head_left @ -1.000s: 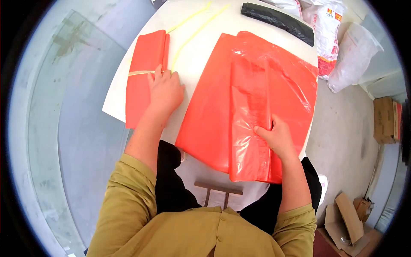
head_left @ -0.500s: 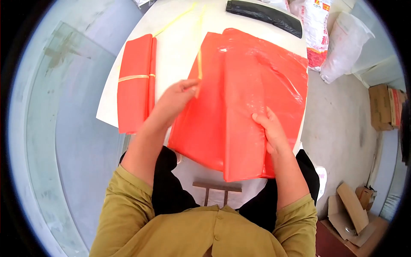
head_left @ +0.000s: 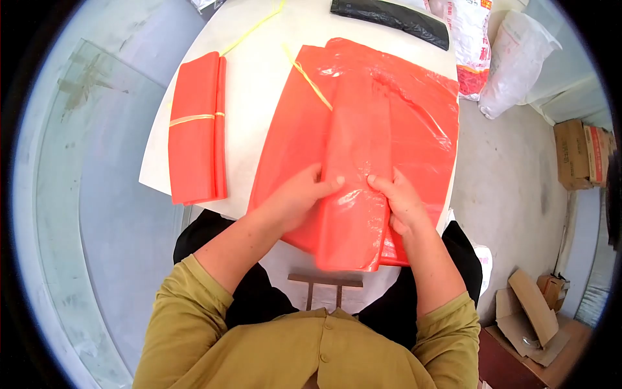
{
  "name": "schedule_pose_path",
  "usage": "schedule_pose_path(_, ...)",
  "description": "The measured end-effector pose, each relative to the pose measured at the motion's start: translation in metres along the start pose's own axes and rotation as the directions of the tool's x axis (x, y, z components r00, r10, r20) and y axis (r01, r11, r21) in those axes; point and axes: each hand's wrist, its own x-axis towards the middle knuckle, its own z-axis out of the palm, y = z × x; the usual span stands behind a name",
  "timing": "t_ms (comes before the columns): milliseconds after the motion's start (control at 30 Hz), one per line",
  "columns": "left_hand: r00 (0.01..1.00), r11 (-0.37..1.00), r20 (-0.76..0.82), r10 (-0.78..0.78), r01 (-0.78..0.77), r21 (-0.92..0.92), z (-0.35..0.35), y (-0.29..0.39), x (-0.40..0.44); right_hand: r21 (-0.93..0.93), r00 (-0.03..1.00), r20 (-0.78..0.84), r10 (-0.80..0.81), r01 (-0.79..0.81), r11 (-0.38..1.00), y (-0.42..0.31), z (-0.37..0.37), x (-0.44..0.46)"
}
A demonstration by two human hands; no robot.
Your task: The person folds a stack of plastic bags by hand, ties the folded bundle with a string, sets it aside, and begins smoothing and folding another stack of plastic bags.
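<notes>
A folded red plastic bundle [head_left: 356, 142] lies over a wider red plastic sheet [head_left: 421, 123] on the white table [head_left: 253, 78]. My left hand [head_left: 304, 194] grips the bundle's left edge, thumb on top and fingers hidden beneath. On its right edge my right hand [head_left: 403, 200] has the same kind of hold, thumb on top. A yellow strip [head_left: 311, 83] runs across the sheet to the bundle's left side; its lower end is hidden. Further left lies another folded red bundle [head_left: 194, 142] with a yellow tie round its middle.
A black plastic roll [head_left: 392, 21] lies at the table's far edge, and another yellow strip [head_left: 256, 29] at the far left. White sacks [head_left: 473, 45] stand beyond the right edge. Cardboard boxes [head_left: 573, 155] are on the right, with an opened carton [head_left: 528, 318] lower down.
My left hand has gone from the tied bundle to the loose one and closed on its left edge. A yellow strip has come over the sheet with it. My right hand keeps its hold.
</notes>
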Motion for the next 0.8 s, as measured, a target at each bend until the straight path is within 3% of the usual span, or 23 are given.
schedule_pose_path(33, 0.998, 0.992, 0.031, 0.045, -0.048, 0.114, -0.003, -0.004, 0.004, -0.039, 1.0, 0.003, -0.004, 0.004, 0.999, 0.001, -0.001, -0.001)
schedule_pose_path(67, 0.999, 0.995, -0.005, 0.046, -0.046, 0.093, -0.004, -0.008, 0.006, -0.077, 1.0, 0.005, -0.008, 0.008, 0.997, 0.003, -0.003, -0.001)
schedule_pose_path(167, 0.995, 0.995, -0.087, 0.048, -0.041, 0.089, 0.002, -0.006, 0.006, -0.441, 0.989, 0.148, -0.03, 0.093, 0.893, 0.002, -0.021, 0.0)
schedule_pose_path(267, 0.992, 0.98, -0.115, 0.06, -0.036, 0.197, -0.003, 0.0, 0.01, -0.726, 0.985, 0.057, 0.163, -0.072, 0.684, -0.033, -0.018, -0.016)
schedule_pose_path(333, 0.989, 0.965, -0.126, 0.073, -0.039, 0.261, 0.0, 0.005, 0.009, -0.826, 0.99, 0.134, -0.044, 0.136, 0.547, -0.031, -0.04, -0.012)
schedule_pose_path(367, 0.988, 0.95, -0.121, 0.091, -0.049, 0.309, -0.002, 0.004, 0.011, -0.86, 0.972, 0.186, -0.14, 0.23, 0.455, -0.03, -0.049, -0.01)
schedule_pose_path(400, 0.987, 0.932, -0.116, 0.108, -0.06, 0.357, -0.005, 0.001, 0.013, -0.876, 0.99, 0.111, -0.089, 0.14, 0.462, -0.044, -0.045, -0.018)
schedule_pose_path(500, 0.976, 0.833, -0.112, 0.188, -0.098, 0.545, -0.006, -0.001, 0.017, -0.975, 0.977, 0.054, -0.208, 0.097, 0.199, -0.057, -0.045, -0.025)
schedule_pose_path(600, 0.968, 0.726, -0.076, 0.24, -0.127, 0.676, -0.005, 0.004, 0.014, -0.997, 0.982, -0.017, -0.189, -0.002, 0.079, -0.064, -0.051, -0.027)
schedule_pose_path(800, 0.974, 0.328, -0.084, 0.211, 0.01, 0.945, -0.004, 0.027, 0.007, -0.997, 0.971, -0.055, -0.233, -0.042, 0.061, -0.074, -0.054, -0.034)
